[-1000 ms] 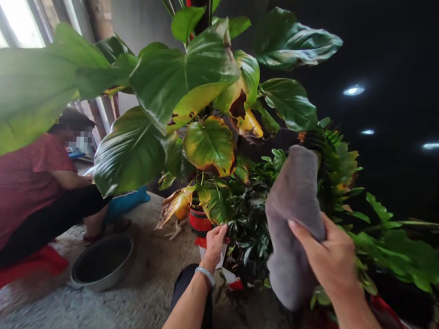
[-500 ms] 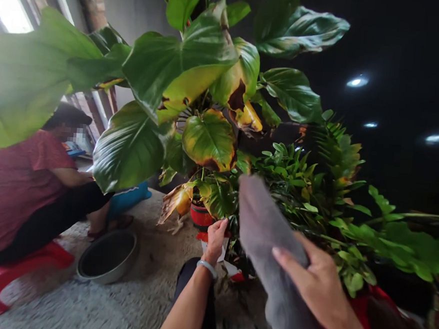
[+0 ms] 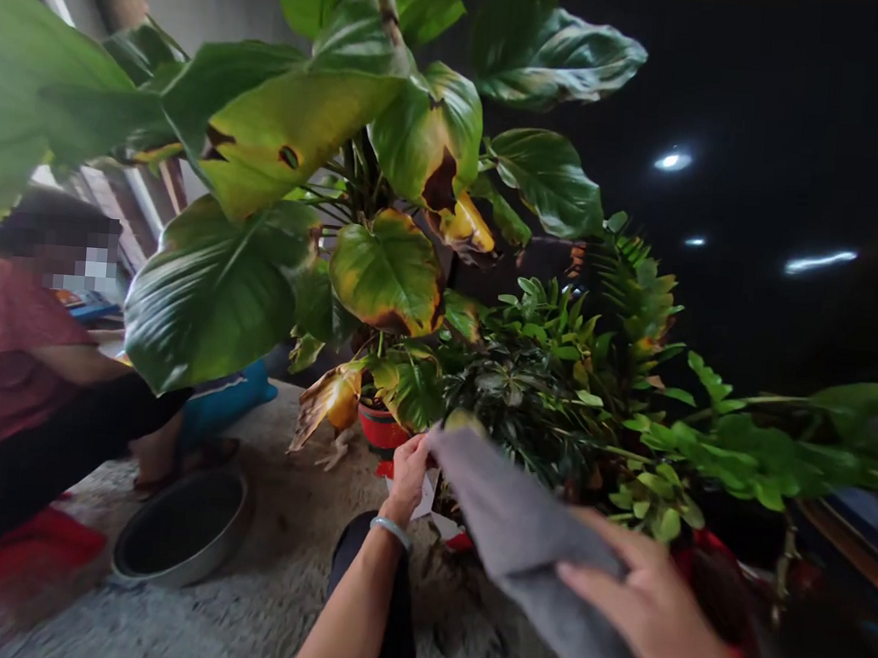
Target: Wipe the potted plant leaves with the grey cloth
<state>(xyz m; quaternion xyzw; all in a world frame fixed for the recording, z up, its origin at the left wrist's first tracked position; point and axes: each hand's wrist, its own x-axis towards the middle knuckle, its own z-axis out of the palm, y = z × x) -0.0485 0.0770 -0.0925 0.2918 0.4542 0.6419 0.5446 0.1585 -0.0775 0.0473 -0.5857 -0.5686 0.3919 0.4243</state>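
My right hand (image 3: 652, 615) is closed on a grey cloth (image 3: 515, 525) that stretches up and left over the lower fronds of a small-leaved plant (image 3: 556, 377). My left hand (image 3: 408, 477), with a bracelet at the wrist, is pinched at the base of that plant, next to a white tag and a red pot (image 3: 381, 427); what its fingers hold is hidden. A tall plant with broad green leaves, some yellowed and brown-edged (image 3: 390, 270), rises from the red pot above both hands.
A person in a red top (image 3: 7, 369) sits on a red stool at the left. A metal bowl (image 3: 180, 541) stands on the pale carpet between us. A long leafy stem (image 3: 760, 462) reaches out to the right. The background is dark with a few lights.
My right hand has brought the grey cloth down and to the left, from high on the fronds to the plant's lower part. The view has shifted slightly. My left hand has stayed at the plant base.
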